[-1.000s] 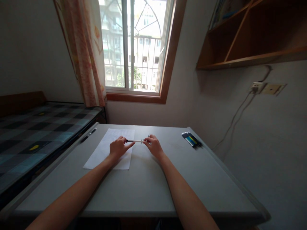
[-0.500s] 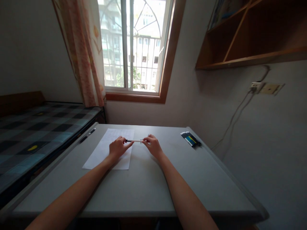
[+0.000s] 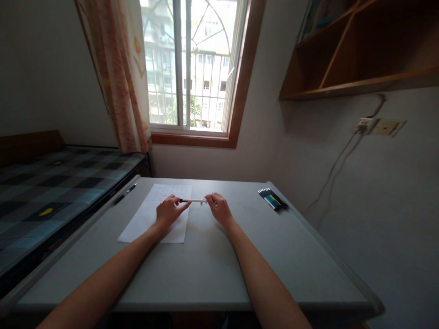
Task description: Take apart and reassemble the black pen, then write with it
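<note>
Between my two hands a thin pen [image 3: 196, 200], black at its left part and white along the rest, is held level above the table. My left hand [image 3: 168, 212] pinches the black end between thumb and fingers, over a sheet of paper [image 3: 144, 224]. At the white end, the fingertips of my right hand [image 3: 219, 209] are closed on the pen. A small dark spot shows just below the pen near the right fingertips, too small to make out.
The grey-white table [image 3: 209, 260] lies under both arms. Several dark pens [image 3: 273, 200] lie side by side on its right, and a dark pen [image 3: 125, 194] rests near the left edge. A bed [image 3: 68, 183] stands left; a wall shelf [image 3: 343, 82] hangs at upper right.
My right fingertips have shifted slightly to the right along the white end of the pen. My left hand has hardly moved.
</note>
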Available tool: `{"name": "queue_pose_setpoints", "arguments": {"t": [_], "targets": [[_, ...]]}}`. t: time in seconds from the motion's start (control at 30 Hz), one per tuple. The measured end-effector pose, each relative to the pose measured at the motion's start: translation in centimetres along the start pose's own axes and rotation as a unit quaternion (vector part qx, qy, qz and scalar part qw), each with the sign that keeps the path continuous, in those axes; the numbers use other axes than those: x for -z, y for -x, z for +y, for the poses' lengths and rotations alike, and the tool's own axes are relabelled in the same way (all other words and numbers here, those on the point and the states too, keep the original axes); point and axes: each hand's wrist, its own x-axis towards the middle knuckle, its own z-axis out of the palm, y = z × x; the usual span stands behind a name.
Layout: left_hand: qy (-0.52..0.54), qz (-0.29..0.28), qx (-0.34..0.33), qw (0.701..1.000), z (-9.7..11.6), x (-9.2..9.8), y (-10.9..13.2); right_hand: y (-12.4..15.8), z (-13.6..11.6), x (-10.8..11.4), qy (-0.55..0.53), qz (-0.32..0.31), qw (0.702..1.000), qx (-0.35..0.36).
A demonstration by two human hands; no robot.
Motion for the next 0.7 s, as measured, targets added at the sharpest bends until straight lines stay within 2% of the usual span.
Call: {"name": "queue_pose_setpoints", "arguments": {"t": [0.2,0.3,0.5,0.6,0.7], "targets": [[0.017,0.004,-0.001,1.0,-0.2,-0.1,0.0,-0.4,1.0,0.5,0.007,0.133,0.988,-0.074],[0.021,0.008,-0.001,1.0,-0.3,-0.2,-0.1,-0.3,2.4,0.5,0.042,0.16,0.977,-0.134],[0.025,0.012,-0.009,1.0,-0.4,-0.3,-0.1,0.2,4.3,0.2,0.104,0.122,0.967,-0.198],[0.027,0.012,-0.007,1.0,-0.4,-0.3,-0.1,0.2,4.5,0.4,0.12,0.121,0.963,-0.209],[0.027,0.007,-0.003,1.0,-0.3,-0.2,-0.1,0.3,4.7,0.6,0.12,0.094,0.965,-0.214]]}}
